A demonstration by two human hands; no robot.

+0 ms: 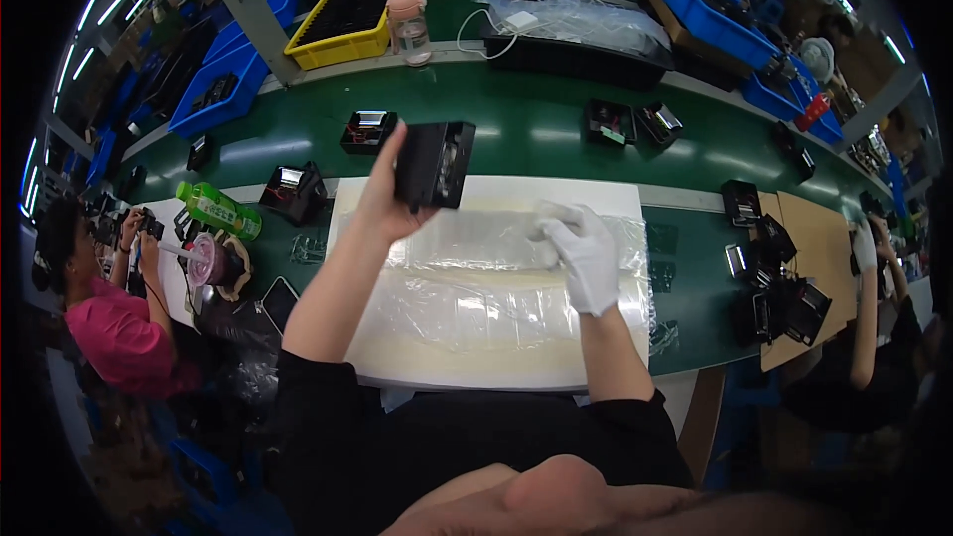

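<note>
Over the far edge of the white board point(476, 375), left of its middle, the bare left hand point(382, 201) holds up a black case point(432, 164), tilted. The thumb lies along one side; the other fingers are mostly hidden behind, so how firmly they press cannot be told. With one hand as the only visible support, the case could slip and drop onto the board; a loose grip or a sudden turn would be the likely cause.

Above the board's right half is the right hand point(588, 263) in a white glove. Its thumb and fingers curl toward each other, but the tips are blurred, and whether they pinch anything cannot be told. Loose glove fabric might snag on the case's edges.

Clear plastic film point(447, 313) lies wrinkled across the board; a case set down there could slide or drag it along. Left of the board, a lidded drink cup point(205, 260) and a green bottle point(218, 210) stand a spill risk if the left forearm point(336, 288) swings wide. Just beyond the board's far edge, another black unit point(369, 131) could be knocked by a careless reach.
</note>
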